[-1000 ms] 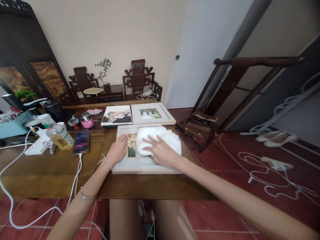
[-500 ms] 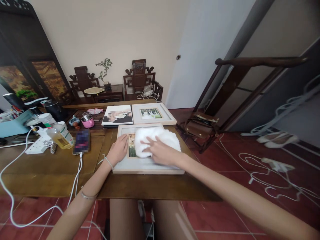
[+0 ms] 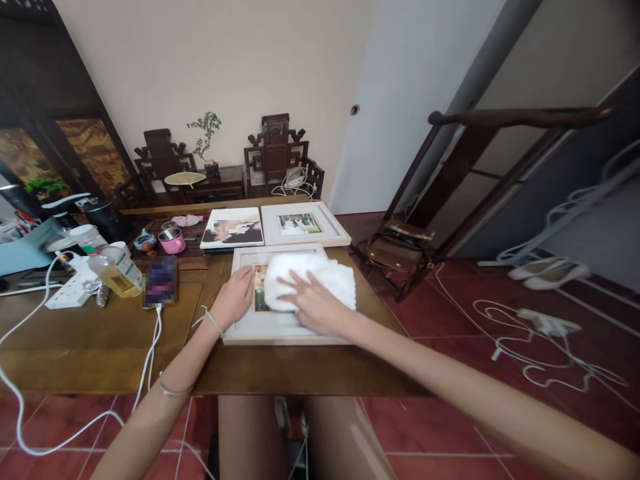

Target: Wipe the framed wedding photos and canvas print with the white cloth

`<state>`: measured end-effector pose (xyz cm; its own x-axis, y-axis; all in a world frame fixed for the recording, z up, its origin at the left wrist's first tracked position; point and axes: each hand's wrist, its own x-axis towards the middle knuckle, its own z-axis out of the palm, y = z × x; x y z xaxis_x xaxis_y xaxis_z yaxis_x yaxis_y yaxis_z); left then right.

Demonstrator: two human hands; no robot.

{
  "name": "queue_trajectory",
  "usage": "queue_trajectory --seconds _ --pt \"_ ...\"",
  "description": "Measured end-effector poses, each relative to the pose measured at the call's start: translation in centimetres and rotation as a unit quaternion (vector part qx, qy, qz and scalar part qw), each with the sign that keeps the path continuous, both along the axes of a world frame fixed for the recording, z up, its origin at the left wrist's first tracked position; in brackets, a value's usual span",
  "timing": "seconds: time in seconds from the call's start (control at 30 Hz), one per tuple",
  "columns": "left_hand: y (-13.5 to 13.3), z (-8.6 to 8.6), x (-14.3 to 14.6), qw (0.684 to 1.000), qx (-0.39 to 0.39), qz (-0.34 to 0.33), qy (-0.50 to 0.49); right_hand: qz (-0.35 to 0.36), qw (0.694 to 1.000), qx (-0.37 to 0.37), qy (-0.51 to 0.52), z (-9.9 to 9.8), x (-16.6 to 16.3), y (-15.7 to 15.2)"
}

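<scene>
A white picture frame [image 3: 270, 328] lies flat on the wooden table [image 3: 100, 333] in front of me. My right hand [image 3: 313, 307] lies flat, fingers spread, on a fluffy white cloth [image 3: 325, 275] that covers most of the frame's glass. My left hand [image 3: 234, 298] rests with loosely curled fingers on the frame's left side, next to the photo showing under the glass. A thin bracelet circles my left wrist.
Two more framed pictures [image 3: 304, 224] [image 3: 233, 229] lie behind. To the left are a phone [image 3: 161, 281] on a white cable, an oil bottle [image 3: 114, 273], a power strip [image 3: 70, 288] and a pink cup [image 3: 171, 241]. A dark wooden rack [image 3: 415, 247] stands right; cables lie on the floor.
My right hand has slid the white cloth leftward over the frame's glass, covering more of the photo. The left hand has stayed on the frame's side.
</scene>
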<state>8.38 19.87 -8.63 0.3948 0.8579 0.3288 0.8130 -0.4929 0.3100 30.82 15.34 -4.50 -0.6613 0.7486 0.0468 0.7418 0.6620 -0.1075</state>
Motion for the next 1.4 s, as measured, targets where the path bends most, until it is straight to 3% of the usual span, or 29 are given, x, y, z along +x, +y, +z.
queue_trajectory --seconds 0.13,0.23,0.33,0.6,0.7,0.83,1.0,1.13,1.23,1.4 --pt "0.3 -0.1 -0.2 1.0 0.0 -0.01 0.001 -0.044 0.995 0.079 -0.034 -0.6 0.0 7.1" --pt "0.4 -0.2 -0.3 1.0 0.0 -0.013 -0.002 -0.057 0.994 0.081 -0.047 -0.3 -0.7 9.3" --pt "0.4 -0.4 -0.3 1.0 -0.007 -0.003 -0.006 -0.02 0.996 0.051 -0.067 0.2 -1.3 7.7" --pt "-0.1 -0.1 0.0 1.0 -0.008 0.01 -0.006 0.07 0.989 -0.124 -0.045 4.5 0.9 -4.3" --pt "-0.1 0.0 0.0 1.0 -0.016 0.007 0.003 0.077 0.985 -0.153 -0.027 5.5 2.1 -6.6" --pt "-0.1 0.0 0.0 1.0 -0.027 0.007 0.006 0.039 0.991 -0.127 -0.025 4.0 2.0 -4.8" --pt "0.0 -0.2 0.0 0.999 -0.023 0.001 -0.027 -0.052 0.997 0.011 -0.055 1.1 -0.6 2.1" --pt "-0.1 0.3 -0.1 0.996 0.014 -0.011 -0.087 -0.075 0.994 0.025 -0.071 1.0 -3.7 5.5" --pt "-0.3 0.7 0.0 0.991 0.021 -0.005 -0.133 -0.053 0.995 -0.007 -0.082 1.7 -5.8 4.8" --pt "-0.5 0.9 0.0 0.986 0.003 0.008 -0.169 0.032 0.993 -0.049 -0.1 2.9 -7.0 0.3"
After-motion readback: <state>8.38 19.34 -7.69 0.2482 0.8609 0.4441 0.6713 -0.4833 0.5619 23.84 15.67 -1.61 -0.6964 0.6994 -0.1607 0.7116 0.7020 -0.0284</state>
